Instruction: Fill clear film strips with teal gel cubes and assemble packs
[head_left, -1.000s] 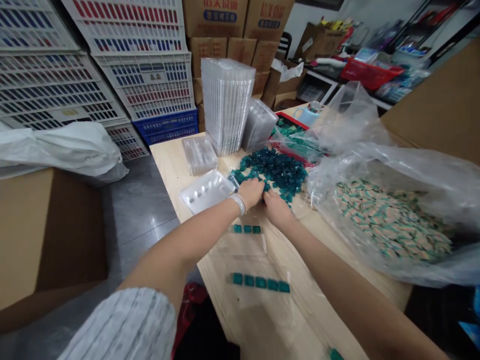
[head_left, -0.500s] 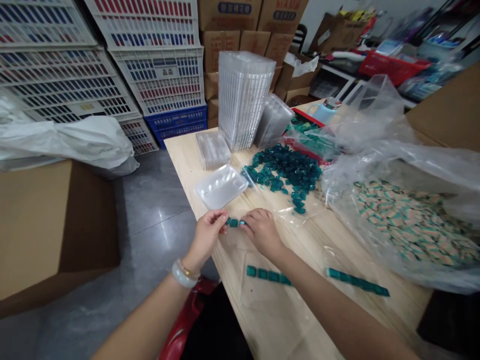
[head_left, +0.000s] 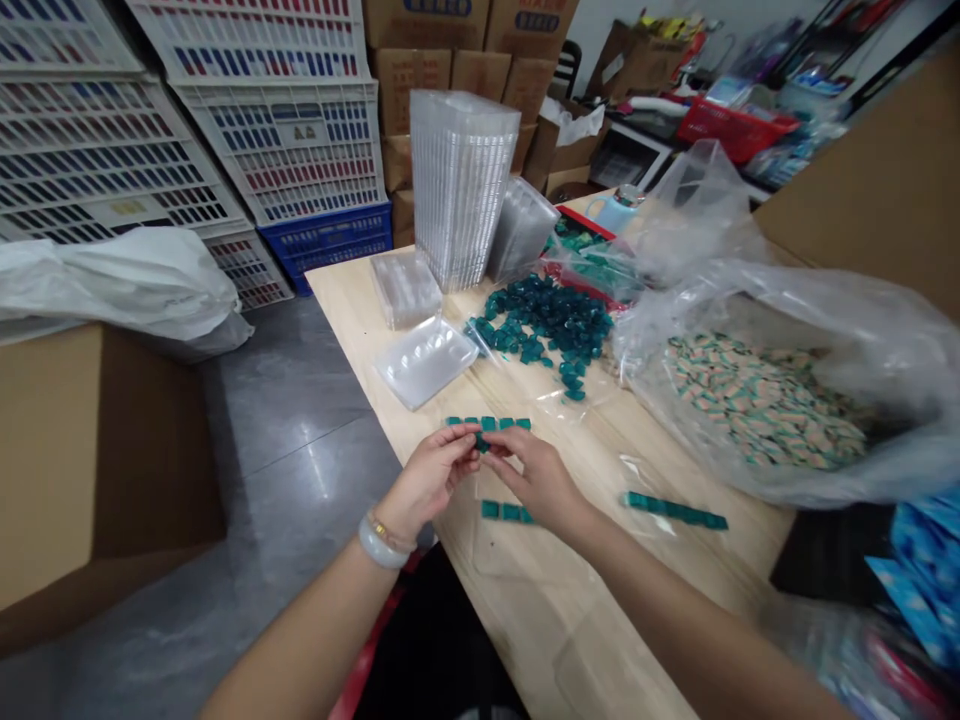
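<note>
Over the near part of the table, my left hand (head_left: 439,468) pinches a small dark green block (head_left: 482,441) between thumb and fingers. Meeting it from the other side, my right hand (head_left: 538,472) has its fingertips closed on the same block. Just beyond my fingers lies a row of several green blocks (head_left: 488,423), partly covered by the fingertips. A second row of blocks (head_left: 491,510) sits nearer to me, its right end hidden by my right hand. Farther right is a joined strip of green blocks (head_left: 675,510).
A pile of loose green pieces (head_left: 555,315) lies beyond my hands. Clear plastic trays (head_left: 426,362) and a tall tray stack (head_left: 461,190) stand at the back left. To the right, a big plastic bag (head_left: 765,400) holds striped pieces. A cardboard box (head_left: 150,450) stands left.
The blocks by my fingers now lie in a row behind them. Both hands have come together on one block, the right moving inward. The camera view has shifted slightly right.
</note>
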